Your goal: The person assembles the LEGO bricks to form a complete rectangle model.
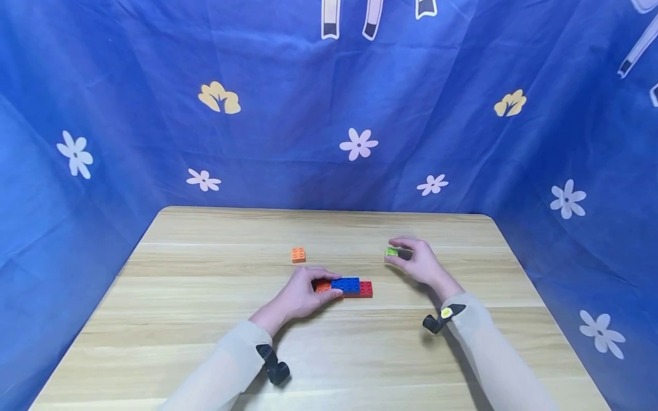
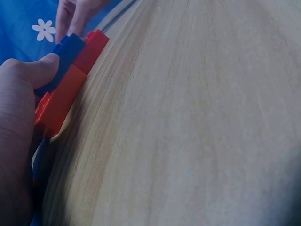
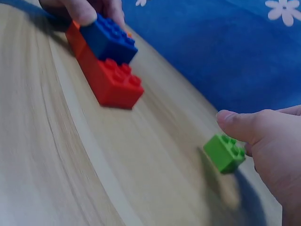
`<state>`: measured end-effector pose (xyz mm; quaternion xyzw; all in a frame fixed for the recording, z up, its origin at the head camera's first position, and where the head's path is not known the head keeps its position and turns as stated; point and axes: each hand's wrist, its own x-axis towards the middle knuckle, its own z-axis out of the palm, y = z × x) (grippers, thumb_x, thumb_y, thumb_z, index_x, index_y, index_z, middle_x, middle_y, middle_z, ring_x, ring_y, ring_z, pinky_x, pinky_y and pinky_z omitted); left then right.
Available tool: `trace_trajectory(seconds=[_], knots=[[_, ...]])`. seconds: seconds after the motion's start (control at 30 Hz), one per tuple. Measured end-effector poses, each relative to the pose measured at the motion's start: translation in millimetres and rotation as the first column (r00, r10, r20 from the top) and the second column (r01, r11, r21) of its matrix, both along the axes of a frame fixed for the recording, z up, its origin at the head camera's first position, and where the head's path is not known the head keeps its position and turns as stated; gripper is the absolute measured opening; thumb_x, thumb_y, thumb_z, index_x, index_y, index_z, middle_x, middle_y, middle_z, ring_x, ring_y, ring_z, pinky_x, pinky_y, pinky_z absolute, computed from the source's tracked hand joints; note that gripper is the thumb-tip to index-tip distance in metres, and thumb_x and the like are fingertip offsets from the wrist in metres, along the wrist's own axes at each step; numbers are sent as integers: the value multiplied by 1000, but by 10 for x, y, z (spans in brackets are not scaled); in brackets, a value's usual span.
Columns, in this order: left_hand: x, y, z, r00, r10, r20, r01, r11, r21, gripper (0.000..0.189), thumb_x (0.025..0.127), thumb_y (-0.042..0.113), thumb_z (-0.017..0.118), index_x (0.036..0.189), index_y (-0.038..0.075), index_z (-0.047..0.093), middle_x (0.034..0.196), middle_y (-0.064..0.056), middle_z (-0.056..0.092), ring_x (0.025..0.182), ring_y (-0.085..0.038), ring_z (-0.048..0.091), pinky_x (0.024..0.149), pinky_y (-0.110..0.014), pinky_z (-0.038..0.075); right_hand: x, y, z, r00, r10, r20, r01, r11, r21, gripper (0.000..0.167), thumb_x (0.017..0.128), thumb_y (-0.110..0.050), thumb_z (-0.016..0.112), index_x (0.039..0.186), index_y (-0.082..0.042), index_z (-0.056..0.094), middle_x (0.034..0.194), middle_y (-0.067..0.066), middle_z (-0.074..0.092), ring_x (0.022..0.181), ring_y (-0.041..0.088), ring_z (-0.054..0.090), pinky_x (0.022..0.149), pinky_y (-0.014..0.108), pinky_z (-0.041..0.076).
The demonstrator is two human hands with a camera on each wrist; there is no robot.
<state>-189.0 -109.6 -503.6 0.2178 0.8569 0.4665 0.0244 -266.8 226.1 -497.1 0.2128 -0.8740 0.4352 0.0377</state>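
My left hand [image 1: 303, 292] pinches a blue brick [image 1: 349, 284] between thumb and fingers. That brick sits on top, across an orange-red brick [image 2: 62, 101] and a red brick [image 3: 117, 87] lined up end to end on the table. Part of the orange-red brick is hidden under the left hand. Farther right, my right hand [image 1: 418, 264] is spread around a small lime-green brick [image 3: 223, 154] with four studs. In the right wrist view a gap shows between its thumb and the brick; the other fingers are mostly hidden behind the thumb.
A small orange brick [image 1: 299, 255] rests on the wooden table [image 1: 205, 319], beyond the left hand. Blue cloth [image 1: 288, 114] with white flowers hangs behind the table and along both sides. Each wrist carries a black camera.
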Motion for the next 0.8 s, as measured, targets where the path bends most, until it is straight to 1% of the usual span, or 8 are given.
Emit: trace_trajectory(seconds=[0.13, 0.2, 0.33, 0.47, 0.7, 0.8], knots=[[-6, 14, -5, 1000, -5, -8, 6, 1000, 8, 35, 88, 29, 90, 120, 20, 81, 113, 12, 76, 111, -7, 68, 103, -34, 52, -31, 66, -78, 999, -29, 22, 28, 999, 27, 50, 89, -20, 88, 131, 2, 71, 131, 14, 70, 123, 34, 65, 112, 50, 47], [-6, 18, -10, 1000, -8, -12, 8, 1000, 12, 35, 88, 29, 90, 120, 20, 81, 113, 11, 76, 110, -7, 68, 103, -34, 52, -35, 90, -110, 999, -35, 20, 34, 998, 44, 50, 89, -21, 89, 131, 1, 71, 131, 13, 69, 125, 33, 63, 113, 49, 46], [-3, 23, -22, 1000, -7, -16, 7, 1000, 9, 35, 88, 30, 90, 119, 19, 81, 112, 11, 76, 109, -6, 68, 103, -34, 52, -32, 115, -179, 999, -20, -24, 22, 996, 83, 50, 88, -22, 89, 129, 1, 73, 130, 14, 70, 127, 33, 60, 114, 49, 43], [1, 22, -21, 1000, -9, -18, 9, 1000, 3, 35, 88, 30, 90, 120, 19, 81, 113, 11, 76, 110, -7, 68, 103, -33, 52, -34, 105, -226, 998, -16, -54, 21, 995, 94, 47, 89, -24, 89, 128, -2, 74, 129, 12, 70, 126, 31, 61, 112, 47, 45], [5, 11, -12, 1000, -11, -17, 11, 1000, 1, 35, 89, 30, 89, 121, 18, 81, 113, 10, 75, 111, -8, 68, 103, -35, 52, -18, 60, -205, 999, -24, -41, 27, 996, 82, 45, 90, -23, 88, 128, -3, 75, 130, 11, 71, 127, 31, 61, 114, 48, 43], [1, -4, -11, 1000, -7, -16, 7, 1000, -2, 34, 89, 30, 89, 121, 19, 81, 113, 12, 75, 111, -8, 68, 103, -35, 52, 12, 20, -175, 1000, -24, -8, 24, 998, 59, 44, 90, -24, 88, 128, -5, 74, 129, 9, 71, 124, 31, 63, 113, 49, 44]])
